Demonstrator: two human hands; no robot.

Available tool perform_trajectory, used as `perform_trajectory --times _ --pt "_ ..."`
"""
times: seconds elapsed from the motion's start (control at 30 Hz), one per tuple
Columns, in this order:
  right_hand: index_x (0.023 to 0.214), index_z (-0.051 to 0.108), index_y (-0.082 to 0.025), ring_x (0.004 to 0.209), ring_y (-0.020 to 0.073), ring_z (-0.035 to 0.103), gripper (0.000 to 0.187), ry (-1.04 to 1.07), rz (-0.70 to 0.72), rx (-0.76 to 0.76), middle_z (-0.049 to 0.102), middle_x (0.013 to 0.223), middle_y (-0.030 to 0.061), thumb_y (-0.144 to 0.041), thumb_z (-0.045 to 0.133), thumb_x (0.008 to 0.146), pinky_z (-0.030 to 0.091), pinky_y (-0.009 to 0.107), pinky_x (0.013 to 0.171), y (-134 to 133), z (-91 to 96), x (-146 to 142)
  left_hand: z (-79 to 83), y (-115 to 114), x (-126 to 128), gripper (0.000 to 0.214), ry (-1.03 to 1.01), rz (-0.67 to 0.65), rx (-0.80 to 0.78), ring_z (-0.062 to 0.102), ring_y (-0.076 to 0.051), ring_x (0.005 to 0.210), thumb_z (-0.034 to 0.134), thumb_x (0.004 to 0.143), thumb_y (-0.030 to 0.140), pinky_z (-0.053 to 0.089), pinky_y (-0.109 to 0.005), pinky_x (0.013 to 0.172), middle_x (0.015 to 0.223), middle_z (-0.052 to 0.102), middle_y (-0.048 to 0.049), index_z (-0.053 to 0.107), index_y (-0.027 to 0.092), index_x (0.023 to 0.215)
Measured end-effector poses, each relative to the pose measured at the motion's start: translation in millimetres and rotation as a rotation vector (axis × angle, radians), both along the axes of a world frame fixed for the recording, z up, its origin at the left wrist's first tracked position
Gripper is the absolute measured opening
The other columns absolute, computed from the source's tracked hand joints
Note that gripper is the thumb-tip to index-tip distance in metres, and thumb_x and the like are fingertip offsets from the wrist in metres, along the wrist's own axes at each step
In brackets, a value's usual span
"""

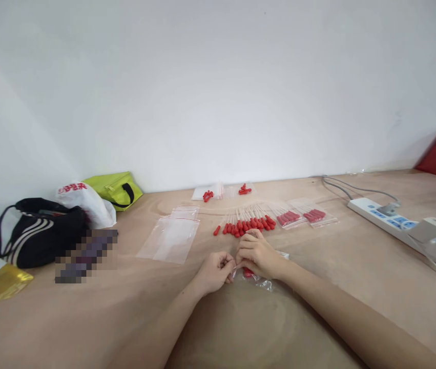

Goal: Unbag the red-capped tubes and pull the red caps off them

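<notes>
My left hand [216, 271] and my right hand [259, 254] meet low over the table, fingers pinched on the edge of a clear plastic bag [266, 285]. Something red shows inside the bag, partly covered by my right hand. Just beyond my hands lies a spread row of red-tipped sticks [236, 227] with pale shafts pointing away. To their right rest two filled clear bags, a nearer-left bag [289, 217] and a right bag [314, 214], each with several red-tipped sticks inside. Flat zip bags [175, 233] lie to the left.
Small red pieces [207, 196] lie on plastic bags near the wall. A white power strip [389, 220] with plugs and cables stands at right. On the left sit a black bag [44, 233], a white plastic bag [92, 205], a lime-green pouch [116, 189] and a yellow packet [4, 282].
</notes>
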State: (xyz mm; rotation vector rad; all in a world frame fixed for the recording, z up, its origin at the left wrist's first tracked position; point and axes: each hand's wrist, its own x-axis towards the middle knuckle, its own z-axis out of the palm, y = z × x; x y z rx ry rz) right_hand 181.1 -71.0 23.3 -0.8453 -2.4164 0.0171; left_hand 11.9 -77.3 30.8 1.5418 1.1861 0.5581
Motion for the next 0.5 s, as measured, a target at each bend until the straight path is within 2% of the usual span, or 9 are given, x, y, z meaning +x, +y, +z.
perform_trajectory --times 0.13,0.27,0.37,0.5 --pt "0.068 0.053 -0.019 0.08 0.0137 0.044 0.014 -0.056 0.004 0.033 0.055 0.071 -0.0008 -0.019 0.048 0.081 0.022 0.036 0.087 0.0 -2.6 -2.7 -1.4 -0.3 1.0 0.018 0.039 -0.001 0.027 0.048 -0.008 0.041 0.052 0.068 0.031 0.039 -0.02 0.045 0.045 0.048 0.0069 0.046 0.017 0.058" --pt "0.067 0.05 -0.018 0.082 0.015 0.043 0.012 -0.169 0.022 0.024 0.056 0.073 -0.0002 -0.013 0.047 0.078 0.02 0.04 0.09 -1.0 3.0 -3.3 -4.8 0.6 2.2 0.014 0.08 0.051 0.076 0.048 -0.008 0.039 0.051 0.067 0.023 0.036 -0.019 0.042 0.044 0.046 0.0076 0.044 0.017 0.056" --pt "0.069 0.05 -0.019 0.084 0.0157 0.043 0.009 -0.189 0.031 -0.045 0.055 0.075 0.0002 -0.015 0.049 0.077 0.021 0.041 0.091 -4.2 10.8 -0.5 -5.8 1.9 2.6 0.011 0.094 0.074 0.074 0.049 -0.009 0.038 0.049 0.066 0.019 0.037 -0.019 0.041 0.042 0.047 0.0076 0.044 0.017 0.057" --pt "0.07 0.05 -0.019 0.091 0.0155 0.044 0.007 -0.089 0.039 -0.19 0.055 0.087 0.0007 -0.014 0.051 0.075 0.025 0.038 0.09 -9.0 21.4 5.1 -5.8 2.7 3.0 0.01 0.105 0.131 0.072 0.051 -0.009 0.039 0.046 0.066 0.013 0.039 -0.018 0.04 0.042 0.047 0.0075 0.043 0.017 0.057"
